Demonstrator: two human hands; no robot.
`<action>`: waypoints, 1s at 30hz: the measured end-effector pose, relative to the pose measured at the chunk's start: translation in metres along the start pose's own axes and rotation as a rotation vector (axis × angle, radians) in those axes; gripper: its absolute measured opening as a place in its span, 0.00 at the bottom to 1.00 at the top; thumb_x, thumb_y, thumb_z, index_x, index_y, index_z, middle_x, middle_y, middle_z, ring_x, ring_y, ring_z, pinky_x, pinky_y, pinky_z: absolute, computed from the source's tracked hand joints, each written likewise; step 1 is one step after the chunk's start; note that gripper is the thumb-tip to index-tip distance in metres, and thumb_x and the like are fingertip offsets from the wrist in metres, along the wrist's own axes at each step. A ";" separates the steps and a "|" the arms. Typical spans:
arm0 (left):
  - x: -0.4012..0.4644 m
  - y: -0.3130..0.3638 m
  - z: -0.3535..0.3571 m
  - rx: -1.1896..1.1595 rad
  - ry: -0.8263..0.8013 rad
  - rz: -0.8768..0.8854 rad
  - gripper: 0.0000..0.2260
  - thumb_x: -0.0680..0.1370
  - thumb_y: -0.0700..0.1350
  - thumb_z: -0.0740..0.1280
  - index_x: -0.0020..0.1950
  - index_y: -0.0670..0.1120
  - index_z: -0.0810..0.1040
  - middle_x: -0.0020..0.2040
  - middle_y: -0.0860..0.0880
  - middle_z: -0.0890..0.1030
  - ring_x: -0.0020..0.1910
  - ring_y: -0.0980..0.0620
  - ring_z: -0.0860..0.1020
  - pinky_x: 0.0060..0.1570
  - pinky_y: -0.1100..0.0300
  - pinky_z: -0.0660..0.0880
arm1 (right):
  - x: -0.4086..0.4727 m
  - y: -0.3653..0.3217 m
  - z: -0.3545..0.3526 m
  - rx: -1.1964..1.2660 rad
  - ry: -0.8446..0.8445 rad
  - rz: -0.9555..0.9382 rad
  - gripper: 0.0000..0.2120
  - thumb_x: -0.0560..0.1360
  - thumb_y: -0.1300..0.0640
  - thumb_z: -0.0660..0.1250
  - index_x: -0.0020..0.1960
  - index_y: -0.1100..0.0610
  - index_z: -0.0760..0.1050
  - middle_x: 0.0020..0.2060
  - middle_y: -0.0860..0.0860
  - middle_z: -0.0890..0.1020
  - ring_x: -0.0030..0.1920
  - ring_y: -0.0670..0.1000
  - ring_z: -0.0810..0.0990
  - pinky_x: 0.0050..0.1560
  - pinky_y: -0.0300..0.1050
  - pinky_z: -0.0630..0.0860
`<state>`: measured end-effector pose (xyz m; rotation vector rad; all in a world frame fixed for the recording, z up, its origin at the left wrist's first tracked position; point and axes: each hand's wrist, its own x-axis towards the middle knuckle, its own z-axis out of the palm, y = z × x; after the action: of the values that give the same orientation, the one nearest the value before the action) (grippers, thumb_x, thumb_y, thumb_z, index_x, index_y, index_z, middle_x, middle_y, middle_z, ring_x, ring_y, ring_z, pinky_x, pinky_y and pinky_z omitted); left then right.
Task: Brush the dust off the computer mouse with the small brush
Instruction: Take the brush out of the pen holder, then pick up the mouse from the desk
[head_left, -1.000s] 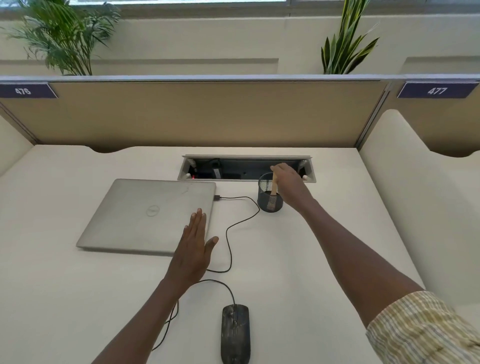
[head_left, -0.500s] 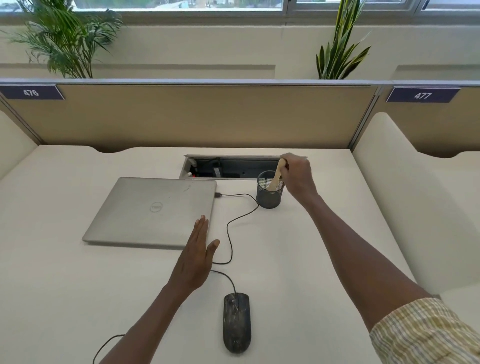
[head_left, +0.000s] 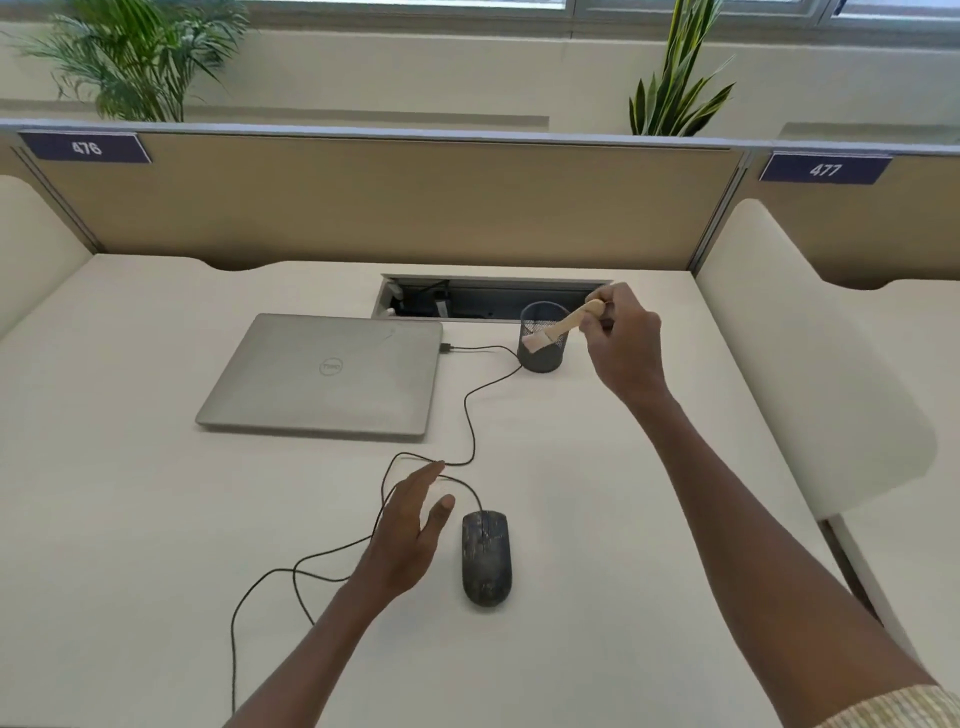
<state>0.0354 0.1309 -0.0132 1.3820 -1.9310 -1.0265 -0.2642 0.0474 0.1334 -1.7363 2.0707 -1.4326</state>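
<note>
Your right hand (head_left: 626, 345) has its fingers clamped on the small wooden brush (head_left: 563, 328), bristles over the mesh pen cup (head_left: 542, 358). Your left hand (head_left: 410, 535), fingers apart and holding nothing, hovers just beside the dusty wired mouse (head_left: 486, 557) on the counter (head_left: 130, 519).

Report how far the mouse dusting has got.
Done: the brush is out of the mesh cup, held by its handle in the right hand. In hand: the brush is at the cup, far from the mouse; the open left hand sits beside the mouse, not gripping it. Left: all the brushing; the mouse looks speckled with dust.
</note>
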 end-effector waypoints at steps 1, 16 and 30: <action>-0.004 -0.001 0.001 -0.015 -0.019 -0.013 0.27 0.80 0.58 0.61 0.77 0.48 0.69 0.73 0.52 0.74 0.73 0.50 0.72 0.74 0.47 0.68 | -0.010 -0.002 0.000 0.001 0.007 -0.011 0.04 0.77 0.66 0.67 0.51 0.62 0.76 0.41 0.56 0.84 0.35 0.54 0.77 0.38 0.38 0.72; -0.025 -0.025 0.017 0.224 -0.401 -0.087 0.74 0.50 0.77 0.77 0.83 0.51 0.41 0.83 0.59 0.44 0.81 0.61 0.43 0.78 0.61 0.50 | -0.098 -0.010 -0.015 -0.024 -0.014 0.026 0.06 0.75 0.67 0.71 0.52 0.63 0.80 0.36 0.51 0.83 0.35 0.52 0.79 0.37 0.30 0.70; -0.016 -0.030 0.029 0.262 -0.349 -0.031 0.75 0.46 0.78 0.75 0.83 0.49 0.46 0.80 0.56 0.49 0.79 0.54 0.47 0.77 0.58 0.53 | -0.137 -0.012 -0.038 -0.096 0.021 0.041 0.06 0.75 0.69 0.70 0.51 0.63 0.80 0.37 0.49 0.83 0.35 0.52 0.81 0.40 0.35 0.74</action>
<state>0.0331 0.1480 -0.0541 1.4496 -2.3760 -1.1203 -0.2295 0.1806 0.0973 -1.7088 2.2064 -1.3680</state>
